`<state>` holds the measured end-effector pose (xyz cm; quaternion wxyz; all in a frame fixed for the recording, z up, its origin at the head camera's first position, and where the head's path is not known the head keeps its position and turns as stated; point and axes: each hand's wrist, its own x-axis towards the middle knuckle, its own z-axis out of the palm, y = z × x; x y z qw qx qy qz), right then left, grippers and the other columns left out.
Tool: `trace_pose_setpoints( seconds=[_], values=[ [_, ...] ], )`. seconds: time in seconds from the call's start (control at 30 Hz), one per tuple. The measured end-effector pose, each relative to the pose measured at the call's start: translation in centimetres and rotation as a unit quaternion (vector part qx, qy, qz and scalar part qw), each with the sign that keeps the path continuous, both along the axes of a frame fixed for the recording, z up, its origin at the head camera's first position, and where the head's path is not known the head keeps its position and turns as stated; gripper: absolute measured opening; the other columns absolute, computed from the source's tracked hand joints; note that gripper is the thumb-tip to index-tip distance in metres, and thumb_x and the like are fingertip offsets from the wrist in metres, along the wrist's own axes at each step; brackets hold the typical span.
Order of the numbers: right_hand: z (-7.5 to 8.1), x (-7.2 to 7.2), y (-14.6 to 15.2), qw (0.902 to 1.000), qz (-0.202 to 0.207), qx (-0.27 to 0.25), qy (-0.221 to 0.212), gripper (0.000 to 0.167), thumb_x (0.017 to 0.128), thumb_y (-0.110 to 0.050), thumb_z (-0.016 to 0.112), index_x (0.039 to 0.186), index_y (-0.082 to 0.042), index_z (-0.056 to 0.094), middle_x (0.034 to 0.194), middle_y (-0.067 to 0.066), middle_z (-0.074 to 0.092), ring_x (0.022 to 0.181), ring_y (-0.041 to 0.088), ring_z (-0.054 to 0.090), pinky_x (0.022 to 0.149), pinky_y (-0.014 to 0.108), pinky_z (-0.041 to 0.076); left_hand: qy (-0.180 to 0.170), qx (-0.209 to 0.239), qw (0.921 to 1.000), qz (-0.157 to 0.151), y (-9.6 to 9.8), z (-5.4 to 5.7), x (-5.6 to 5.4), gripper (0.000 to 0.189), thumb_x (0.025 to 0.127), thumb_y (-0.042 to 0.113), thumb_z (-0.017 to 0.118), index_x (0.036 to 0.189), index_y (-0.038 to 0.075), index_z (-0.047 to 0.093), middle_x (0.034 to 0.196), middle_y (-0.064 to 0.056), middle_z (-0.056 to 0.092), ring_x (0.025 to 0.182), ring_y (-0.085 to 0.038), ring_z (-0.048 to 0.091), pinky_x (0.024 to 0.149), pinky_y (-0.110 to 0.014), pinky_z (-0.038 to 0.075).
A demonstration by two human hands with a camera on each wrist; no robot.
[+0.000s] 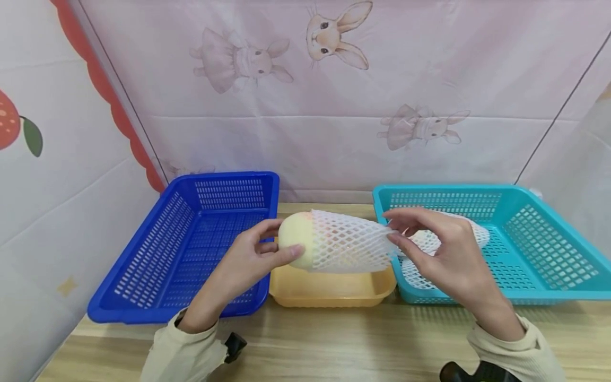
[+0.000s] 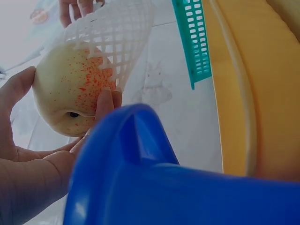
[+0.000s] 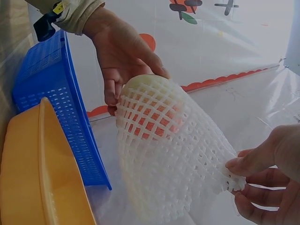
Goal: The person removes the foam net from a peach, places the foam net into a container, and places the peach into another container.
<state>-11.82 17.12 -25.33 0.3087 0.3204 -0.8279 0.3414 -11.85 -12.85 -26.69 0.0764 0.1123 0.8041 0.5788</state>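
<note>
Peach [image 1: 295,237], partly inside a white foam net [image 1: 353,245], is held over a yellow tray [image 1: 331,293]. Left hand [image 1: 250,259]: fingers grip the bare end; right hand [image 1: 446,252]: fingers pinch the net's tail. Hazard: a hard tug could tear the net or drop the peach.

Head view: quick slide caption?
Left grip holds pale yellow fruit partly inside white foam netting; right grip pinches the netting's end.

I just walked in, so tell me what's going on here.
A person's left grip holds the bare end of a pale, red-speckled fruit, while the right grip pinches the far end of the white foam net partly covering it. A yellow tray stands between the blue basket and the teal basket, which has more white netting inside.
</note>
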Motion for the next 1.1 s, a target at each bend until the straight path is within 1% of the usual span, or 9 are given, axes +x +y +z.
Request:
trace_pose_setpoints(
  seconds=[0.13,0.5,0.6,0.77,0.87,1.1],
  values=[
    [-0.1,0.0,0.0,1.0,0.004,-0.001,0.003,0.038,0.072,0.006,0.079,0.106,-0.008,0.071,0.085,-0.007,0.069,0.074,0.007,0.062,0.067,0.012,0.047,0.001,-0.004,1.0,-0.002,-0.2,0.1,0.0,0.062,0.086,0.034,0.073,0.138,0.011,0.048,0.131,-0.011,0.055,0.109,-0.023,0.064,0.088,-0.041,0.053],
    [-0.1,0.0,0.0,1.0,0.009,-0.003,0.0,0.038,0.072,0.007,0.079,0.106,-0.007,0.07,0.087,-0.005,0.07,0.074,0.007,0.062,0.068,0.012,0.048,0.002,-0.019,0.9997,0.017,-1.0,0.3,0.1,0.064,0.087,0.035,0.072,0.14,0.012,0.045,0.135,-0.011,0.051,0.111,-0.024,0.062,0.092,-0.044,0.051],
    [-0.1,0.0,0.0,0.9999,0.011,-0.006,0.002,0.038,0.072,0.008,0.078,0.106,-0.006,0.07,0.087,-0.005,0.07,0.074,0.007,0.062,0.068,0.012,0.048,0.007,-0.024,0.9995,0.02,-1.3,0.5,0.1,0.066,0.087,0.036,0.071,0.141,0.011,0.044,0.138,-0.013,0.049,0.114,-0.026,0.061,0.092,-0.044,0.05],
    [0.0,-0.1,0.0,0.9998,0.016,-0.006,0.009,0.038,0.071,0.008,0.079,0.106,-0.005,0.07,0.087,-0.004,0.07,0.073,0.007,0.063,0.068,0.013,0.048,0.021,-0.03,0.9986,0.037,-2.1,1.0,0.1,0.067,0.088,0.036,0.07,0.142,0.009,0.042,0.14,-0.014,0.047,0.119,-0.028,0.058,0.094,-0.046,0.049],
    [0.0,-0.2,0.0,0.9999,0.015,-0.002,0.008,0.038,0.072,0.008,0.079,0.106,-0.006,0.07,0.087,-0.005,0.07,0.073,0.007,0.062,0.066,0.012,0.048,0.03,-0.032,0.9981,0.042,-2.6,1.3,0.2,0.066,0.089,0.034,0.069,0.143,0.007,0.041,0.14,-0.016,0.047,0.121,-0.029,0.056,0.096,-0.048,0.047],
    [-0.3,-0.3,-0.1,0.9997,0.025,-0.003,0.001,0.038,0.073,0.007,0.078,0.107,-0.007,0.07,0.086,-0.006,0.07,0.075,0.007,0.063,0.066,0.013,0.049,0.029,-0.031,0.9982,0.042,-2.8,1.4,0.2,0.066,0.089,0.034,0.069,0.143,0.007,0.041,0.141,-0.015,0.046,0.121,-0.029,0.056,0.097,-0.049,0.046]
  ],
)
